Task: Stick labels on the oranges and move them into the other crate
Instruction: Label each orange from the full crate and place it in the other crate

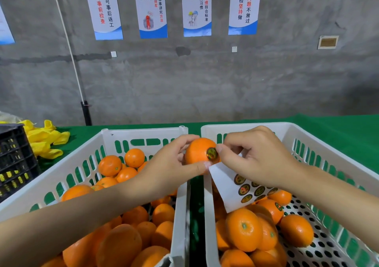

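Well, the person is standing over two white crates set side by side on a green cloth (338, 129). The left hand (174, 164) holds an orange (196, 150) up above the gap between the crates, fingers curled over its top and thumb tucked under it. The right hand (258, 155) is bunched up, its fingers curled in, and thumb and forefinger come together right at the edge of a round gold label (211, 153) that sits on the side of the fruit facing me.

A white sticker sheet (223, 184) with more round labels on it hangs below the orange. Its top corner touches the left thumb tip and the rest runs under the right hand; I cannot tell which hand holds it.

The left crate (143, 132) is heaped with plain oranges (110, 165). The right crate (291, 126) has fewer oranges (244, 228), lying on its perforated floor, and one of them (272, 209) shows a label on its skin.

Off to the left lie yellow foam nets (45, 141) beside a black crate (14, 160). Blue-and-white posters (151, 8) hang on the grey wall behind.
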Action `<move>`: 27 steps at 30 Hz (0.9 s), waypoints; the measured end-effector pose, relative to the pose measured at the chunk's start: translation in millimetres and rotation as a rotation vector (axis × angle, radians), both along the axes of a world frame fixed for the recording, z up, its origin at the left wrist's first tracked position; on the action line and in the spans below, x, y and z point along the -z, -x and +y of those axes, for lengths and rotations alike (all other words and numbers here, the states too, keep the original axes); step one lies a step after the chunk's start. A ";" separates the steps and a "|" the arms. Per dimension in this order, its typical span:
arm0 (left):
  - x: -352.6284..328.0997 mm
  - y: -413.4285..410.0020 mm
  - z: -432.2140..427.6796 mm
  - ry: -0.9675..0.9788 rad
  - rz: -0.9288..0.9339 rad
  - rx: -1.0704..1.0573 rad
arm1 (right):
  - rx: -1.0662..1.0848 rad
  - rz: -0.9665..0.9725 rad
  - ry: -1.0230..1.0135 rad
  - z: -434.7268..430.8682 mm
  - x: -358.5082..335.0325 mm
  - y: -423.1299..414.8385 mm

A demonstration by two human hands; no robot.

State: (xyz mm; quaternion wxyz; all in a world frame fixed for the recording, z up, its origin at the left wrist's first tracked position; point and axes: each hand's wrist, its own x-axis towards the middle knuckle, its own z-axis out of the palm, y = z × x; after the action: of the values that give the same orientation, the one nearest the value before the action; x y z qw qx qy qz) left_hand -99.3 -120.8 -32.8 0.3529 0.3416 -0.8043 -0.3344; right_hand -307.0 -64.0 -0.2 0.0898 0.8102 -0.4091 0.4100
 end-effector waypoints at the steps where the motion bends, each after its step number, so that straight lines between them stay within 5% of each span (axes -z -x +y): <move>1: -0.7 -0.1 3.5 0.075 -0.102 -0.006 | 0.003 -0.034 0.010 -0.7 -0.7 0.6; 12: -8.8 5.2 16.0 0.381 -0.349 0.106 | 0.032 -0.051 0.011 -1.1 2.5 -3.3; 18: -15.5 3.7 25.3 -0.149 0.015 0.266 | 0.068 -0.102 -0.066 -7.9 6.7 -0.3; 27: -11.6 16.1 28.7 -0.177 0.075 0.177 | 0.136 -0.234 -0.013 -9.0 5.5 -2.7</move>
State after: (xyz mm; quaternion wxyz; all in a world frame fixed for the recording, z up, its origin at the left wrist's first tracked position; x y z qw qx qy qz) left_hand -115.5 -92.0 -21.2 0.3204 0.2865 -0.7847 -0.4466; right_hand -304.3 -72.9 -5.7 0.0640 0.7279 -0.4734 0.4919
